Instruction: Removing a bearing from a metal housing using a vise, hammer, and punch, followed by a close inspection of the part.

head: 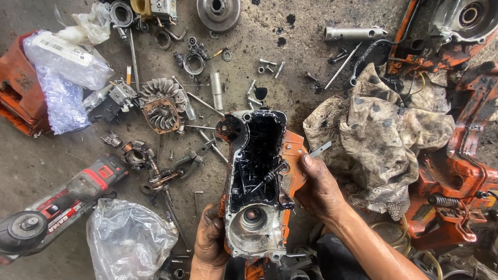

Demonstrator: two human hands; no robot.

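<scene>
Two hands are gripping an oily engine crankcase standing upright at the middle of a grimy concrete floor. Left hand is curling round the lower left edge of the casing; right hand is clasping its orange right side, thumb pressing on the rim. Lying about are a dirty rag to the right, a finned flywheel, a red angle grinder and scattered bolts.
</scene>
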